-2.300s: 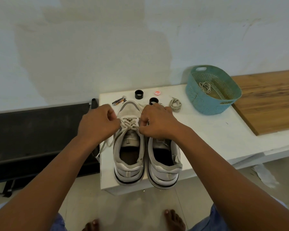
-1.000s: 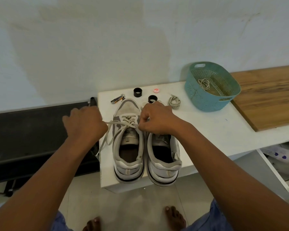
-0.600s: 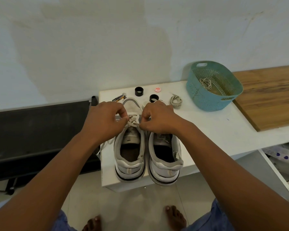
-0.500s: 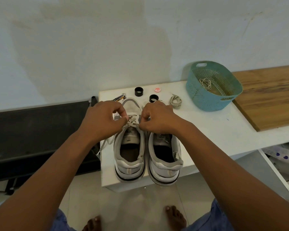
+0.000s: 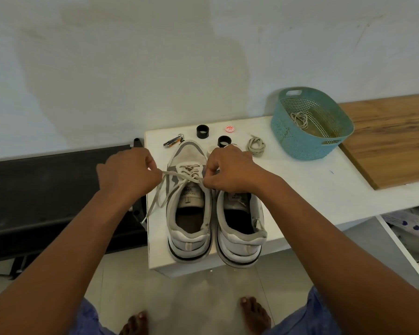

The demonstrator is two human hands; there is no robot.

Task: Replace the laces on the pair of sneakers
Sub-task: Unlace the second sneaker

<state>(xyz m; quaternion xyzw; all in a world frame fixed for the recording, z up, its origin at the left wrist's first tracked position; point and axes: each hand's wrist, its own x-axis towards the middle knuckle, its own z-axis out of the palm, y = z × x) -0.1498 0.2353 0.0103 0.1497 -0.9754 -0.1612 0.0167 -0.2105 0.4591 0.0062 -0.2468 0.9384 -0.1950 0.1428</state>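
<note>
White and smooth, the table (image 5: 300, 189) carries two grey sneakers side by side at its near edge. On the left sneaker (image 5: 189, 206), the left hand (image 5: 128, 175) pinches the flat lace (image 5: 177, 175) pulled left, and the right hand (image 5: 230, 171) pinches it at the eyelets. Farther right stands a perforated teal basket (image 5: 298, 143).

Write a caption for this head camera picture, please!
Both hands pull the lace tight on the left sneaker.
</note>
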